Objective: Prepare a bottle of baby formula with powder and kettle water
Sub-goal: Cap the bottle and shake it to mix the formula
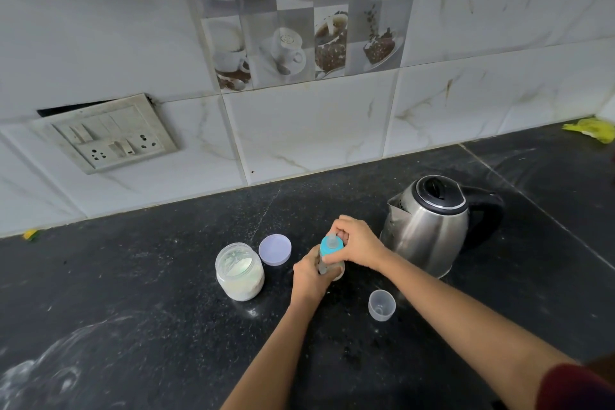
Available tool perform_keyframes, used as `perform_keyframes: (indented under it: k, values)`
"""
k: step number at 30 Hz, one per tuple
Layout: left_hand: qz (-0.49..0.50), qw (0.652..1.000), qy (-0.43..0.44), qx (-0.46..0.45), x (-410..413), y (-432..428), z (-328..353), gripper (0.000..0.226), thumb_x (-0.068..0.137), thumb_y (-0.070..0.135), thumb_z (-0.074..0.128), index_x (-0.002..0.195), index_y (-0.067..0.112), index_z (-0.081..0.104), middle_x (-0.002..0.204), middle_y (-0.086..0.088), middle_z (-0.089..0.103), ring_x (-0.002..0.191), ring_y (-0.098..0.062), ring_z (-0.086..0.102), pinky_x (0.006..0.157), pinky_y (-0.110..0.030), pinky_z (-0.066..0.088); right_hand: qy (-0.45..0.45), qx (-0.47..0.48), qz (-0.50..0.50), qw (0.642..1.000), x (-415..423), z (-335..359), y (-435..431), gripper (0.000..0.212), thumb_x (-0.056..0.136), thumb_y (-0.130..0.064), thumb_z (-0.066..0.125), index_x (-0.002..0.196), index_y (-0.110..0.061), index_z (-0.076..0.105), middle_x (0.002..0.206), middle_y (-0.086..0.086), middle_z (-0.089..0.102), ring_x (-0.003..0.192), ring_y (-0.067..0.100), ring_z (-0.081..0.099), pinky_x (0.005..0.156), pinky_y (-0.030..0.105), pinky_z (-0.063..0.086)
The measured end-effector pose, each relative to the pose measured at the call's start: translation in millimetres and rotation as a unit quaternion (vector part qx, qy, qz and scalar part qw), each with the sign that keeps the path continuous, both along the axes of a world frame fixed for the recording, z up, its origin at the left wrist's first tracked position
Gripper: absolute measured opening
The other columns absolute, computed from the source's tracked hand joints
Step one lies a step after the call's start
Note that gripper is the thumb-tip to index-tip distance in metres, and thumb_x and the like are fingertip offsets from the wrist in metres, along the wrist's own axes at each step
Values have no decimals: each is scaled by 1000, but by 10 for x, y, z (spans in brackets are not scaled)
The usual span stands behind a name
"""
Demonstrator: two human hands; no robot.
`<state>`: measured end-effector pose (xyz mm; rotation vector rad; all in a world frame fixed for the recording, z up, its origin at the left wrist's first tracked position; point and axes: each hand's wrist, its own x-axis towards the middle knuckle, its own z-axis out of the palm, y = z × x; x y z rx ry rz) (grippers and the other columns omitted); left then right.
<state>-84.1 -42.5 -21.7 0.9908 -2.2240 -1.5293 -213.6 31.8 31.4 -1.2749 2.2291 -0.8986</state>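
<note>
Low in the middle of the frame, a baby bottle (326, 250) with a blue ring and a clear soft teat stands on the black speckled stone counter (133, 293). Most of its body is hidden, so I cannot tell what is in it. The left hand (311, 276) wraps closed round the body; the right hand (357, 243) curls its fingers round the blue ring. Left of them are a clear round jar (239, 271) of pale powder and its flat lilac lid (275, 249). To the right stands a brushed steel kettle (429, 230), and below it a small clear cap (381, 304).
</note>
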Motion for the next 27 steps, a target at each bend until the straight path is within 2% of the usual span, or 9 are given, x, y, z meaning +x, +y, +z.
perform_keyframes:
  k: [4, 6, 9, 11, 13, 16, 21, 24, 27]
  values:
    - [29, 999, 15, 12, -18, 58, -27, 53, 74, 25, 78, 123, 23, 57, 109, 13, 65, 98, -3, 62, 91, -27, 51, 42, -50, -187, 980, 341, -160, -10, 42, 64, -40, 85, 78, -19, 52, 82, -6, 52, 70, 9, 54, 57, 21, 39]
    - [32, 999, 11, 14, -16, 54, -21, 50, 75, 24, 78, 120, 22, 57, 108, 13, 65, 97, -2, 62, 88, -24, 51, 54, -41, -230, 971, 449, -212, -32, 43, 67, -45, 81, 81, -19, 50, 86, -6, 52, 73, 11, 56, 57, 22, 39]
    - [10, 1000, 10, 11, 2, 10, -16, 52, 76, 23, 77, 123, 23, 56, 115, 12, 63, 103, -5, 60, 90, -21, 49, 36, -54, -175, 982, 349, -236, 18, 47, 67, -48, 82, 86, -19, 50, 87, -8, 52, 72, 8, 54, 59, 22, 42]
    - [-10, 1000, 10, 15, 19, -20, 4, 53, 78, 23, 77, 126, 25, 54, 115, 14, 61, 105, -4, 59, 89, -18, 46, 21, -35, -55, 998, 133, -165, 87, 48, 67, -50, 82, 94, -23, 53, 86, -12, 53, 71, 6, 52, 62, 22, 43]
    - [-19, 1000, 9, 21, 32, -46, 3, 54, 77, 23, 77, 126, 27, 54, 115, 15, 61, 106, -4, 59, 91, -18, 46, 45, 24, 77, 996, -77, -65, 106, 49, 69, -54, 78, 106, -32, 54, 91, -13, 60, 78, 7, 57, 70, 29, 51]
    - [-21, 1000, 2, 14, 32, -67, -22, 55, 76, 24, 78, 125, 25, 55, 116, 14, 62, 106, -4, 59, 94, -23, 47, 44, 72, 162, 983, -255, 32, 28, 47, 69, -51, 78, 110, -40, 59, 98, -12, 67, 88, 9, 63, 81, 33, 55]
    - [-16, 1000, 0, 11, 31, -71, -33, 54, 75, 21, 78, 124, 24, 56, 115, 12, 63, 103, -3, 60, 90, -20, 48, -107, 34, 121, 986, -213, -50, -42, 39, 64, -25, 87, 99, -28, 70, 97, -10, 71, 93, 9, 67, 84, 29, 57]
    - [-11, 1000, 10, 4, 48, -63, -43, 52, 75, 19, 78, 123, 23, 58, 113, 12, 65, 102, -2, 61, 90, -19, 49, -112, -20, 35, 993, -43, -204, -24, 34, 64, -22, 86, 93, -24, 69, 89, -9, 70, 87, 11, 67, 77, 30, 56]
    - [-6, 1000, 15, -13, 57, -21, -36, 44, 75, 21, 75, 116, 26, 61, 102, 13, 68, 94, 0, 63, 79, -11, 47, -85, -83, -63, 991, 159, -324, 7, 31, 65, -22, 85, 90, -20, 66, 85, -9, 68, 84, 9, 65, 70, 21, 53]
